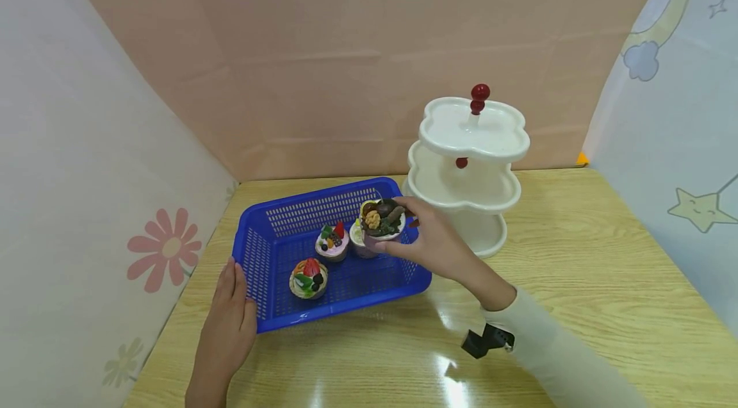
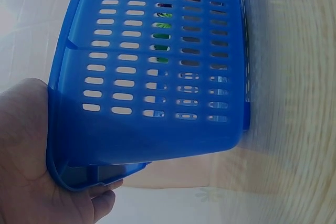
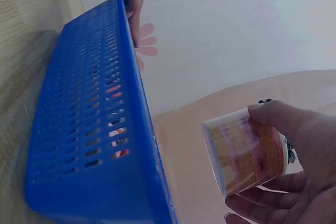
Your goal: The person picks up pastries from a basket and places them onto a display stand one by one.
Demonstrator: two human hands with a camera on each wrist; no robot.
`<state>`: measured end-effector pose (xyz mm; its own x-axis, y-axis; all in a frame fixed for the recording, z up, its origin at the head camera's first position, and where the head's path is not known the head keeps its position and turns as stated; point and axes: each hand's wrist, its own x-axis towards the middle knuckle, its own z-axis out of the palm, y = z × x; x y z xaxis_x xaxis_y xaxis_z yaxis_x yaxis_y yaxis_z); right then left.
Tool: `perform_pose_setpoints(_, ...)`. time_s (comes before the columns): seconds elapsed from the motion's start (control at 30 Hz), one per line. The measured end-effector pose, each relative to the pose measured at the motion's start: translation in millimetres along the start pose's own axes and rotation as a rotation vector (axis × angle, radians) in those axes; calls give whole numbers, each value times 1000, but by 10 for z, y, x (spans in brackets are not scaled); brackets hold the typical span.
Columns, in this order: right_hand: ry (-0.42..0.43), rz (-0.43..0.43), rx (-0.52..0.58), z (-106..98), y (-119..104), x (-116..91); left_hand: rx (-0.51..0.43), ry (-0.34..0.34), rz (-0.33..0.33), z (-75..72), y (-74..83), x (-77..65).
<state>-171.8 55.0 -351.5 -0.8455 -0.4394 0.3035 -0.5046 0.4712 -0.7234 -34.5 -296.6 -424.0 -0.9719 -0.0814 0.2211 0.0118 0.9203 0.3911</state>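
My right hand (image 1: 429,238) grips a cupcake (image 1: 383,219) by its sides, thumb opposite the fingers, above the right part of a blue plastic basket (image 1: 334,310). Its dark topping carries a walnut. In the right wrist view the cupcake (image 3: 244,153) shows a layered pink and yellow side and is held tilted, above rim level. Inside the basket stand a berry-topped cupcake (image 1: 309,278), a pink cupcake (image 1: 332,243) and a pale cupcake (image 1: 359,238), partly hidden by the held one. My left hand (image 1: 229,321) rests on the basket's left rim, fingers straight.
Right behind the basket stands a white three-tier stand (image 1: 473,132) with a red knob (image 1: 480,93) on top. The wooden table (image 1: 576,280) meets a pink backdrop (image 1: 323,75) at the back and printed panels on both sides.
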Motion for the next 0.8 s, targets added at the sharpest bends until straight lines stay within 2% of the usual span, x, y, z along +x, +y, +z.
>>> perform_pose_setpoints(0.57,157,-33,-30,-513,-69,76,-9,-15,-20,-16,25,-9)
perform_pose_setpoints(0.8,233,-50,-84,-734,-72,146,-10,-6,-18,-5,25,-6)
